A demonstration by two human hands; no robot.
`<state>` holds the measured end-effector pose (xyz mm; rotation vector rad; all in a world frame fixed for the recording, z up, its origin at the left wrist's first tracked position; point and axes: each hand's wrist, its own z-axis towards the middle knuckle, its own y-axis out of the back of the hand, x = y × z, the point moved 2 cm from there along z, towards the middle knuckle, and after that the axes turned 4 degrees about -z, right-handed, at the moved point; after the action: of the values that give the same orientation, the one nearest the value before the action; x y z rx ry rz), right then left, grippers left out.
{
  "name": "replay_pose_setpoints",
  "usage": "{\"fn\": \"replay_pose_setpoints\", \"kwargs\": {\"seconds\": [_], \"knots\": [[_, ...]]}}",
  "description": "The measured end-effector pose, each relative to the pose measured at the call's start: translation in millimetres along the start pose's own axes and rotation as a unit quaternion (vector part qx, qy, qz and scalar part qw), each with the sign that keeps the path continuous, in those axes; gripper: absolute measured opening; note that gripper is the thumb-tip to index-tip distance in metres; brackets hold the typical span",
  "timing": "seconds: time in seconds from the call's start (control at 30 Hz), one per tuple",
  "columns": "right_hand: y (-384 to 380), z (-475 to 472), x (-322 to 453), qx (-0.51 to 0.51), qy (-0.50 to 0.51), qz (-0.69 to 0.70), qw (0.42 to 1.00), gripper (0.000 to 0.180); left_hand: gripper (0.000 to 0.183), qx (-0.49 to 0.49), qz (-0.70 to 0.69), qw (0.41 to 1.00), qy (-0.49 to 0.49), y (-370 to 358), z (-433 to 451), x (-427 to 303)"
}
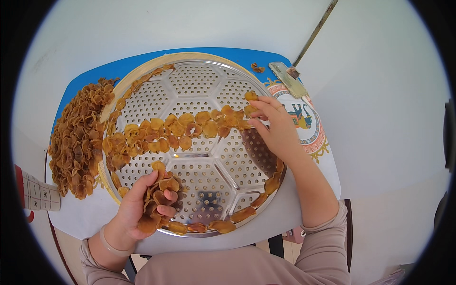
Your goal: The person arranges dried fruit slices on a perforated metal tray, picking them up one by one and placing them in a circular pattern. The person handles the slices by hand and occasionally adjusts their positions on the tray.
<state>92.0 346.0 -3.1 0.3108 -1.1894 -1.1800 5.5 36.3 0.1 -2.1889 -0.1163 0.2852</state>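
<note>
A round perforated metal steaming tray [194, 80] lies before me on the table. Across its middle runs a band of overlapping amber dried slices [210, 128], and more slices [243, 214] line parts of the rim. My left hand [137, 203], at the tray's near left, is closed around a bunch of these slices [156, 199]. One slice [159, 168] stands up by its thumb tip. My right hand [276, 124] is at the right end of the band, fingers spread, fingertips at an end slice [250, 109]. Whether it grips that slice is unclear. Another slice [251, 95] sits just beyond its fingers.
A large heap of dried slices [76, 139] borders the tray on the left. A pale round rim [149, 66] shows behind the tray. A phone in a clear case [288, 80] and a few loose pieces [257, 67] lie at the far right. A patterned cup [39, 192] stands far left.
</note>
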Motion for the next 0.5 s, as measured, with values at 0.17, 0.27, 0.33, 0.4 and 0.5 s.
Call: {"fn": "replay_pose_setpoints", "kwargs": {"seconds": [0.17, 0.27, 0.33, 0.4, 0.5], "knots": [[19, 1, -5, -0.048, -0.044, -0.039, 0.997, 0.024, 0.021, -0.002, 0.003, 1.000, -0.010, 2, -1, 0], [26, -1, -6, -0.025, -0.142, -0.013, 0.989, 0.020, 0.021, -0.001, 0.005, 1.000, -0.010, 1, -1, -1], [25, -2, -5, -0.034, -0.146, 0.023, 0.988, 0.016, 0.021, -0.002, 0.008, 1.000, -0.010, 1, 0, 0], [23, -2, -3, -0.043, -0.141, 0.042, 0.988, 0.013, 0.021, 0.001, 0.009, 1.000, -0.008, 0, 0, 0], [23, -2, -3, -0.055, -0.111, 0.022, 0.992, 0.012, 0.021, 0.001, 0.003, 1.000, -0.008, -2, -1, 0]]}}
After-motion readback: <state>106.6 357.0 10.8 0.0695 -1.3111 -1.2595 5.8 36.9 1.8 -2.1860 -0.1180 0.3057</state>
